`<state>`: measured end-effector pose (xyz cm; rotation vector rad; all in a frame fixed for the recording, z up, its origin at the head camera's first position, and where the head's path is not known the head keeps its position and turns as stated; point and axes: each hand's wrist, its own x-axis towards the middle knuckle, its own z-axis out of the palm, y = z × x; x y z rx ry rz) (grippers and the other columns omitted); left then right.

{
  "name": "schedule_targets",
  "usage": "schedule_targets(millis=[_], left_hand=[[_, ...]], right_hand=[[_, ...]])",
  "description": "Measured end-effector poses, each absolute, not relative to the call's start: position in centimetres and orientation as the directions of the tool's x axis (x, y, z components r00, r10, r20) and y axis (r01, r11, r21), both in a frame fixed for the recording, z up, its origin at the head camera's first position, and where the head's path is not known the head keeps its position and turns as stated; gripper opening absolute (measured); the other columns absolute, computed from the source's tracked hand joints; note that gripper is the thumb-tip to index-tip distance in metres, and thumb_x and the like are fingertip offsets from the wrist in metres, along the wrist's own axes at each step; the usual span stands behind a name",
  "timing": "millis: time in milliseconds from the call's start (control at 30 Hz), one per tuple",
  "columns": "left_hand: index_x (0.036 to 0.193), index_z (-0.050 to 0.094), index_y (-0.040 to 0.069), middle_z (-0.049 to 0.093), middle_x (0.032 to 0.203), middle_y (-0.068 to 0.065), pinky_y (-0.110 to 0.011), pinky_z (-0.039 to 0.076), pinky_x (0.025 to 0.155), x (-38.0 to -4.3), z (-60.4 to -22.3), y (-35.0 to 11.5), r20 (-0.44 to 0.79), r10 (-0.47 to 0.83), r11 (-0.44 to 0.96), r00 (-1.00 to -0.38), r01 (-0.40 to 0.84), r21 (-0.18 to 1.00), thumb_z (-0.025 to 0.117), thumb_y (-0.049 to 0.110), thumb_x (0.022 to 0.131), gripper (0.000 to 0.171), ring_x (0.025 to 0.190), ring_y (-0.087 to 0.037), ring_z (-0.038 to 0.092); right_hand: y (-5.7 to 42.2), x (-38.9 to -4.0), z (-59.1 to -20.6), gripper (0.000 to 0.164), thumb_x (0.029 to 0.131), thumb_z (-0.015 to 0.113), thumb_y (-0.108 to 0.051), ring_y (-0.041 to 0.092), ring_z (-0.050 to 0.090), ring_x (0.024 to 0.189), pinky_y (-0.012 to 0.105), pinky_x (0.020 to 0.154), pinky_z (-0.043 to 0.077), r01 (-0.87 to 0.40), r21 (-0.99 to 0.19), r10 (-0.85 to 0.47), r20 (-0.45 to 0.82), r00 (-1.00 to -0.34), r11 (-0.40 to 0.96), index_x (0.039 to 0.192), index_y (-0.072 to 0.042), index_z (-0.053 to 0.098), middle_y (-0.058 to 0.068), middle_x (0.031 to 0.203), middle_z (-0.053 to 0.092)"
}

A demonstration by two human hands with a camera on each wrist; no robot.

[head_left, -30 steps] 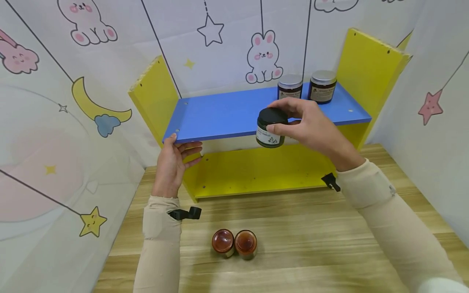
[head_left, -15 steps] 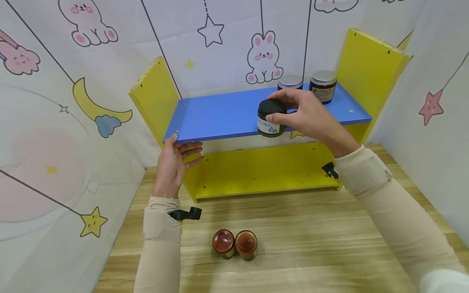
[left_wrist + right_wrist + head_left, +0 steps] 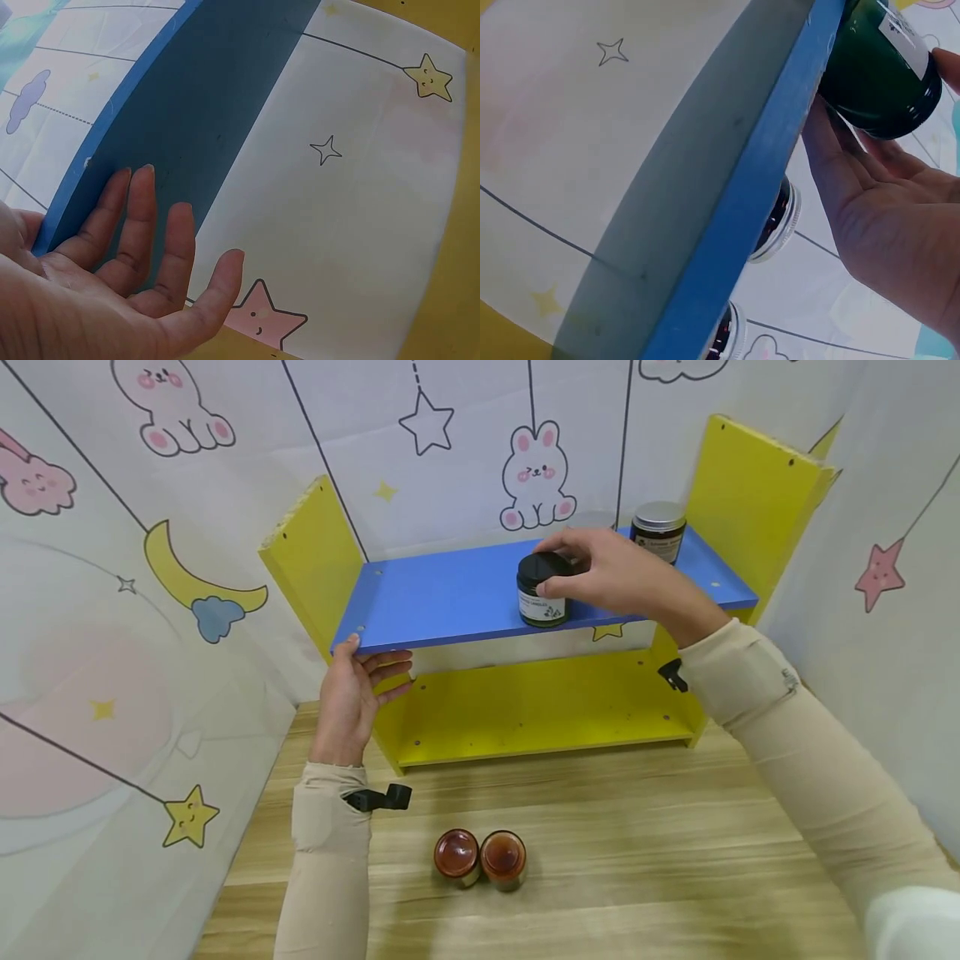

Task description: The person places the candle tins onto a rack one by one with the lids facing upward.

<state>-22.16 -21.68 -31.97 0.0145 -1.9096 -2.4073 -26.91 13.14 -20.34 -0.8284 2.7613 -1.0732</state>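
My right hand (image 3: 611,572) grips a dark green candle jar (image 3: 543,610) with a black lid and white label, thumb at its front side. The jar stands upright at the front edge of the blue shelf (image 3: 442,597). The right wrist view shows the green jar (image 3: 885,67) right at the shelf edge, fingers behind it. My left hand (image 3: 352,702) holds the shelf's front left corner, thumb on top and fingers below. From underneath, the left wrist view shows its spread fingers (image 3: 180,244). A brown jar (image 3: 658,531) with a silver lid stands at the shelf's right end.
Yellow side panels (image 3: 315,556) flank the blue shelf, above a yellow lower board (image 3: 525,706). Two amber jars (image 3: 456,855) stand close together on the wooden table (image 3: 600,860). A second silver-lidded jar (image 3: 784,225) is mostly hidden behind my right hand in the head view.
My right hand has moved the green candle jar up and back, from in front of the shelf edge onto the shelf front. The left hand has stayed at the corner.
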Motion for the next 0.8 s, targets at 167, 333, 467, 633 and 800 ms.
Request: schedule_targets(millis=[167, 333, 467, 633, 800], left_hand=[[0.155, 0.031, 0.016, 0.07, 0.109, -0.008, -0.06, 0.041, 0.106, -22.1, -32.0, -21.6, 0.031, -0.06, -0.224, -0.998, 0.043, 0.974, 0.027, 0.044, 0.11, 0.053, 0.11, -0.029, 0.064], [0.155, 0.033, 0.014, 0.07, 0.108, -0.007, -0.062, 0.04, 0.107, -22.1, -31.9, -21.7, 0.039, -0.06, -0.224, -0.997, 0.052, 0.973, 0.027, 0.044, 0.11, 0.055, 0.109, -0.029, 0.063], [0.156, 0.033, 0.014, 0.071, 0.108, -0.007, -0.062, 0.039, 0.108, -22.2, -31.9, -21.7, 0.041, -0.059, -0.221, -0.997, 0.053, 0.974, 0.027, 0.044, 0.11, 0.055, 0.108, -0.028, 0.064], [0.156, 0.032, 0.017, 0.07, 0.109, -0.007, -0.059, 0.042, 0.105, -22.1, -32.0, -21.8, 0.031, -0.068, -0.214, -0.997, 0.044, 0.976, 0.026, 0.044, 0.11, 0.053, 0.111, -0.03, 0.063], [0.155, 0.032, 0.016, 0.07, 0.109, -0.007, -0.057, 0.043, 0.104, -22.2, -32.0, -21.7, 0.033, -0.065, -0.211, -0.997, 0.046, 0.976, 0.027, 0.044, 0.11, 0.053, 0.109, -0.029, 0.064]], right_hand=[[12.8, -27.3, -19.5, 0.073, 0.089, 0.069, -0.06, 0.028, 0.057, 0.114, 0.046, 0.095, 0.046, -0.468, -0.558, -0.504, 0.102, -0.858, 0.685, 0.144, -0.016, 0.055, 0.01, 0.136, 0.059], [12.3, -27.7, -17.9, 0.079, 0.084, 0.072, -0.064, 0.028, 0.051, 0.114, 0.043, 0.092, 0.045, -0.467, -0.477, -0.516, 0.032, -0.856, 0.745, 0.146, -0.019, 0.056, 0.01, 0.138, 0.056], [11.8, -28.2, -16.5, 0.071, 0.088, 0.074, -0.054, 0.029, 0.049, 0.118, 0.044, 0.095, 0.044, -0.496, -0.428, -0.561, -0.032, -0.827, 0.756, 0.144, -0.015, 0.057, 0.011, 0.137, 0.056], [11.2, -28.9, -15.4, 0.066, 0.09, 0.074, -0.046, 0.03, 0.048, 0.124, 0.048, 0.105, 0.042, -0.503, -0.409, -0.584, -0.095, -0.806, 0.761, 0.145, -0.012, 0.056, 0.012, 0.14, 0.056], [11.0, -29.5, -14.9, 0.062, 0.092, 0.074, -0.04, 0.03, 0.044, 0.129, 0.05, 0.111, 0.037, -0.494, -0.395, -0.583, -0.141, -0.8, 0.774, 0.145, -0.014, 0.056, 0.012, 0.146, 0.051]])
